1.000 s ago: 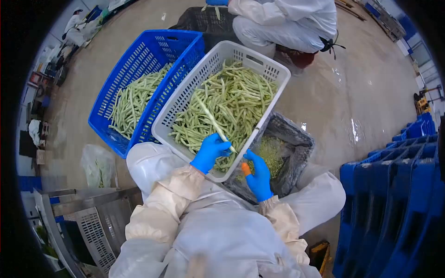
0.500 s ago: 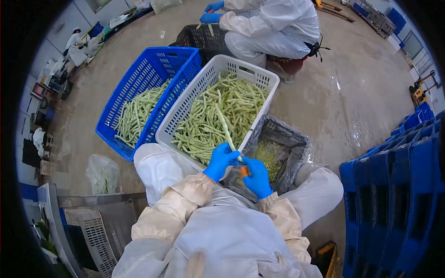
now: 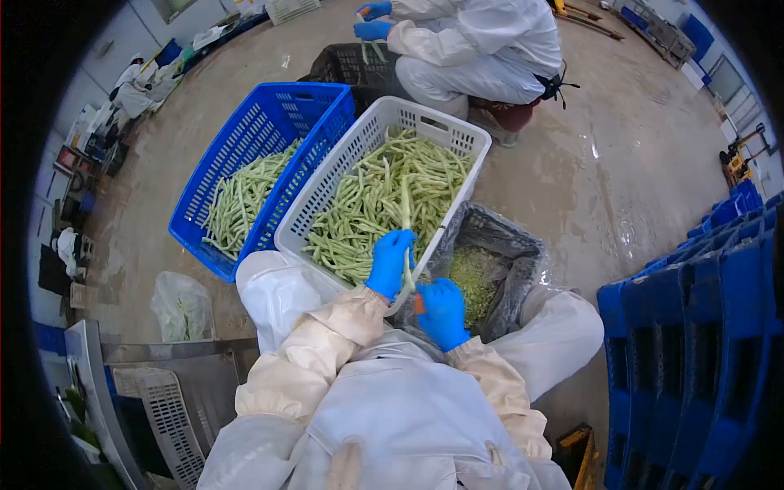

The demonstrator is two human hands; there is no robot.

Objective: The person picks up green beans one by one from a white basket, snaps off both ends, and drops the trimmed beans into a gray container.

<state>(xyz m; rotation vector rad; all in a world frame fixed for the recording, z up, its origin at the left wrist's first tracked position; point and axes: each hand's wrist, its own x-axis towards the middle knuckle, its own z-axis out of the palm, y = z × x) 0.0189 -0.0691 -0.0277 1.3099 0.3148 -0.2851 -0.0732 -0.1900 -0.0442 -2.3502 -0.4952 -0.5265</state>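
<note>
My left hand, in a blue glove, is closed round a long pale green bean over the near edge of the white crate. The bean stands nearly upright in view, its lower end showing below my fingers. Just to the right and lower, my right hand, gloved as well, is closed on a small orange object, perhaps a tool handle; most of it is hidden. A heap of green beans fills much of the white crate.
Left of the white crate stands a blue crate with more beans. A bin lined with dark plastic holds green scraps between my knees. Another person sits ahead beside a black crate. Blue pallets are stacked at right.
My right hand has drawn down and left, apart from my left hand. The bean has swung more upright, and its lower end now shows below my left hand.
</note>
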